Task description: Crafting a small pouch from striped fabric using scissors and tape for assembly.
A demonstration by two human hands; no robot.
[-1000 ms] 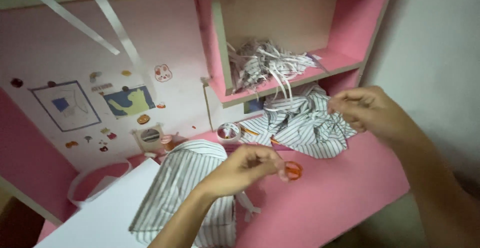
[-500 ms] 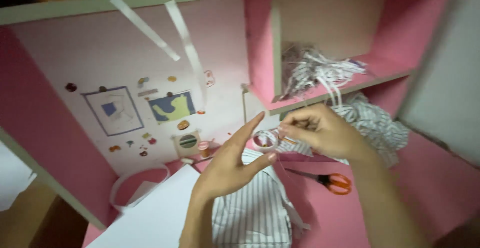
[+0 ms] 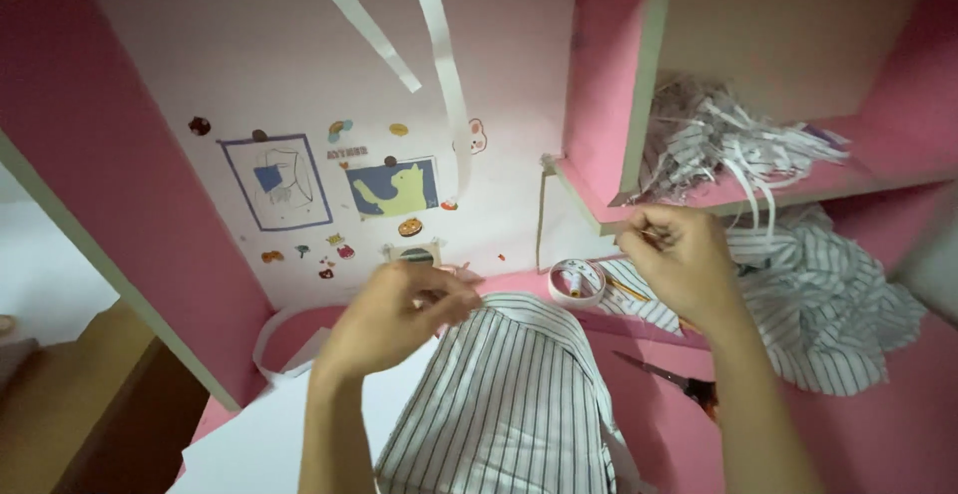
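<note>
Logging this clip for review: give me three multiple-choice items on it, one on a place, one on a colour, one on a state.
1. Where do the scissors lie?
A. on the upper shelf
B. on the pink desk, right of the striped shirt
C. on the white sheet

2. What colour are the shirt's stripes?
A. red on yellow
B. dark on white
C. green on pink

3. How is the tape roll?
A. lying on the desk, unheld
B. gripped in the left hand
C. hanging from the wall

Key: B, blades show beside the right hand's forearm; B, stripes plainly dark; A, neither hand touches it.
</note>
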